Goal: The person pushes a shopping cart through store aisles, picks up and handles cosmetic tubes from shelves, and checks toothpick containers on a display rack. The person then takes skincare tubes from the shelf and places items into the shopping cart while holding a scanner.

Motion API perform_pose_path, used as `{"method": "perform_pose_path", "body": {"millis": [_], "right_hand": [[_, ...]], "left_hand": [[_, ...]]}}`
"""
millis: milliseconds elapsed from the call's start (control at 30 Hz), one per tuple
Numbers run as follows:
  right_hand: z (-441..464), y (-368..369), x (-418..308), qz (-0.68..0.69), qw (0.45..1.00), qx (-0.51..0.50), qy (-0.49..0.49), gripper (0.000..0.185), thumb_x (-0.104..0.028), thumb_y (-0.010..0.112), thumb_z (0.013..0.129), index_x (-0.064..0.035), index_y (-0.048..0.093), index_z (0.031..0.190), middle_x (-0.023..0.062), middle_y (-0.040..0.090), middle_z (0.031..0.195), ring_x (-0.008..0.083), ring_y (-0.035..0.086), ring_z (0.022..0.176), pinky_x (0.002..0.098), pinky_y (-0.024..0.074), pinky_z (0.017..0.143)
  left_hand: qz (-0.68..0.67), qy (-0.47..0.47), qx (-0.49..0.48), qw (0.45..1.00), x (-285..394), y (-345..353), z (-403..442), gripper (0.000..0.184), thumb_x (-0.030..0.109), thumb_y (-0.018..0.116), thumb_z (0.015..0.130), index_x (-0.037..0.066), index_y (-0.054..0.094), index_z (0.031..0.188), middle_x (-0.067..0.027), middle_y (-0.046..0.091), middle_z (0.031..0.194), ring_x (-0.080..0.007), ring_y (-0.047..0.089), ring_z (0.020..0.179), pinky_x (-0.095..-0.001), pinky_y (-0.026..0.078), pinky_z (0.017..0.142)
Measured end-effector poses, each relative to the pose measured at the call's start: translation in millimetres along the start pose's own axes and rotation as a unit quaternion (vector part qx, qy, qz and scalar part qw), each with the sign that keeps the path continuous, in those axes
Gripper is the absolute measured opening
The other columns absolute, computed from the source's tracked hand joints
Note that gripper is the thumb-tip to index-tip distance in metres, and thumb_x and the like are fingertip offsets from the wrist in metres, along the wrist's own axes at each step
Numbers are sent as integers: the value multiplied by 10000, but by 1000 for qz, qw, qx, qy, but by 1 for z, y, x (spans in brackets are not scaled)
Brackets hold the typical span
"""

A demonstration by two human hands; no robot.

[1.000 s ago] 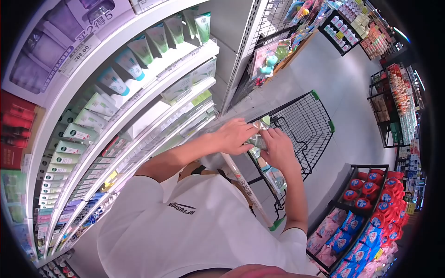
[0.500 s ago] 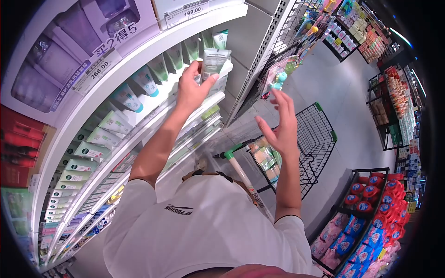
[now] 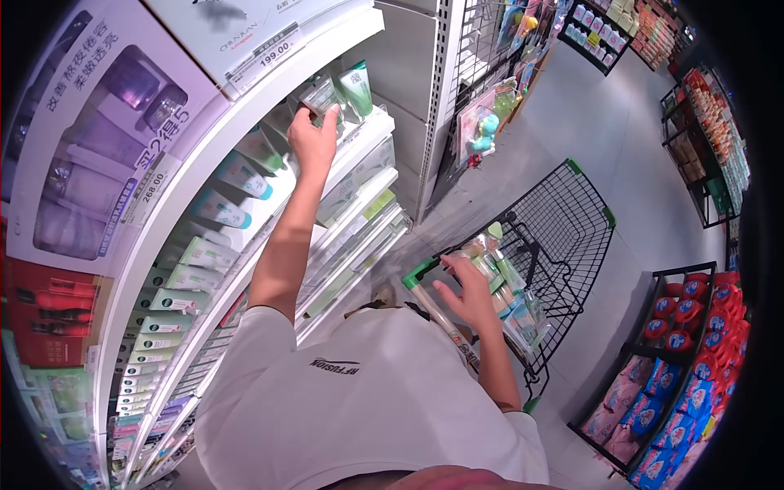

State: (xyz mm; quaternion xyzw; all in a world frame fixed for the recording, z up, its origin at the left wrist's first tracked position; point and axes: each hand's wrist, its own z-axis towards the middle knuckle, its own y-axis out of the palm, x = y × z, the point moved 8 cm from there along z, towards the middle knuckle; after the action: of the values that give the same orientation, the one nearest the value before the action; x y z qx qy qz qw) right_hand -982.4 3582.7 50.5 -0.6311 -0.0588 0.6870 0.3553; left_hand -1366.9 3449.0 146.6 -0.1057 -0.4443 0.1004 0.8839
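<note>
Right hand: 1 o'clock; grip open, beside packs in the cart.
Left hand: 11 o'clock, nearer the shelf; grip closed on tube.
Held tube: at shelf, 12 o'clock from grip; long axis unclear.
Green tube: 3 o'clock from held tube.

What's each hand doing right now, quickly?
Left hand: closed on a tube at the shelf.
Right hand: open, near the cart handle; nothing visible in its grip.
</note>
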Motion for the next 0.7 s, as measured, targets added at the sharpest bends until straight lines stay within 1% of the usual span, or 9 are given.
{"method": "perform_pose_path", "body": {"millis": [67, 167, 233, 267, 333, 467, 567, 633, 700], "right_hand": [[-12, -3, 15, 5, 999, 1, 37, 454, -182, 789, 878, 8, 665, 1271, 168, 701, 1090, 330, 702, 972, 402, 563, 846], [-29, -4, 35, -5, 999, 14, 50, 434, -181, 783, 879, 1, 670, 1256, 170, 704, 1088, 327, 704, 974, 412, 561, 851], [-38, -3, 46, 2, 998, 14, 61, 426, -184, 781, 879, -2, 673, 1250, 170, 706, 1084, 328, 707, 974, 415, 561, 853], [-41, -1, 51, 3, 997, 12, 70, 419, -187, 778, 880, -6, 675, 1244, 171, 709, 1081, 328, 710, 975, 418, 561, 855], [-45, 3, 58, 4, 997, 8, 75, 419, -189, 779, 879, -8, 675, 1242, 171, 709, 1080, 329, 712, 975, 418, 561, 855], [-44, 4, 60, 16, 997, 10, 81, 409, -196, 777, 881, -10, 676, 1230, 171, 709, 1073, 332, 717, 972, 424, 562, 855], [-38, 4, 61, 14, 998, 0, 68, 398, -202, 772, 890, -8, 675, 1223, 171, 709, 1073, 339, 714, 981, 428, 561, 862], [-36, 4, 64, 14, 998, 2, 63, 399, -207, 772, 893, -8, 673, 1224, 170, 709, 1073, 343, 712, 986, 429, 561, 862], [-35, 3, 67, 13, 998, 3, 57, 400, -212, 771, 897, -7, 671, 1225, 168, 710, 1072, 347, 710, 991, 430, 560, 862]], "left_hand": [[24, -5, -10, 1000, -12, 7, 0, 302, 238, 833, 855, -22, 738, 975, -181, 770, 890, -354, 743, 818, -434, 549, 788], [42, 25, -4, 999, -21, 14, -2, 306, 238, 836, 862, -22, 735, 987, -164, 769, 861, -319, 734, 772, -416, 545, 755], [13, -10, -17, 1000, -27, 17, -4, 309, 233, 836, 874, -26, 730, 1006, -142, 766, 830, -270, 722, 725, -388, 538, 723], [15, -8, -19, 1000, -28, 18, -5, 309, 233, 836, 874, -26, 730, 1006, -142, 766, 830, -270, 722, 725, -388, 538, 723], [26, -26, -25, 999, -32, 20, -6, 314, 228, 833, 883, -30, 727, 1026, -134, 769, 825, -232, 713, 702, -372, 531, 705], [6, -43, -27, 999, -43, 24, -3, 323, 234, 834, 885, -32, 729, 1035, -135, 773, 836, -232, 720, 713, -376, 535, 712], [45, -27, -37, 998, -29, 22, 0, 330, 245, 835, 888, -31, 735, 1040, -131, 777, 841, -236, 729, 723, -377, 541, 721], [118, -54, -68, 989, -24, 22, 0, 337, 252, 836, 889, -31, 736, 1043, -131, 781, 853, -247, 736, 732, -380, 547, 732], [92, -52, -61, 993, -29, 23, -1, 337, 252, 836, 889, -30, 736, 1044, -132, 781, 854, -253, 736, 732, -382, 548, 734]]}}
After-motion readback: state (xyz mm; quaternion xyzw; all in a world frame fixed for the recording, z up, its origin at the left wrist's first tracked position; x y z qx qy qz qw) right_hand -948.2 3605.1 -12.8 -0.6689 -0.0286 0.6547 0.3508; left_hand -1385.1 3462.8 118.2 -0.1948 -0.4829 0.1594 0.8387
